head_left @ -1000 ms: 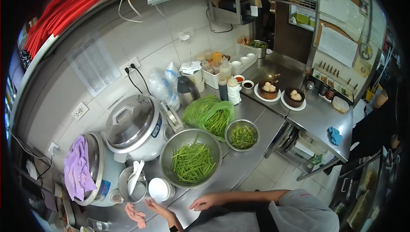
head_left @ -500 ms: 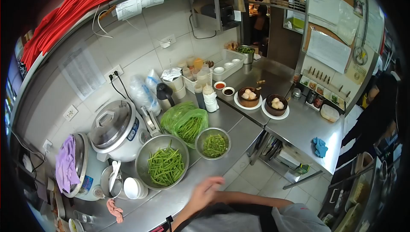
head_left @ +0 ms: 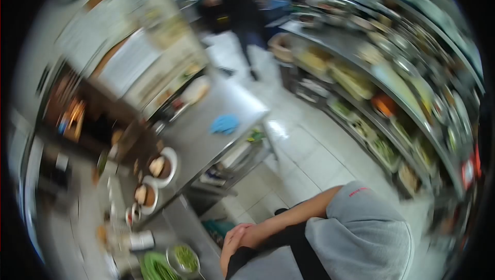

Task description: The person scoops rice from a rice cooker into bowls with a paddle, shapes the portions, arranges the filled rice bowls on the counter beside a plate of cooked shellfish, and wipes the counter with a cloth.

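Observation:
My left hand (head_left: 233, 239) rests at waist height, its fingers closed over my right hand (head_left: 248, 234). Most of my right fingers are hidden under it, and some blur covers both. No object shows in either. Nearest to them is the steel counter (head_left: 181, 223) on the left. A metal bowl (head_left: 172, 249) of cut green beans stands there, with a green plastic bag (head_left: 153, 267) of beans beside it. Two round steamer baskets (head_left: 164, 167) holding pale dumplings sit on white plates (head_left: 151, 207) farther up.
A blue cloth-like item (head_left: 224, 124) lies on the steel worktable (head_left: 234, 97). Shelves (head_left: 330, 81) packed with trays and dishes line the right side across the tiled floor (head_left: 309, 151). Another person (head_left: 232, 2) in dark clothes stands at the far end.
My view has swung right, away from the large bean bowl and rice cookers, towards the aisle and shelves. My left hand has come down onto my right hand.

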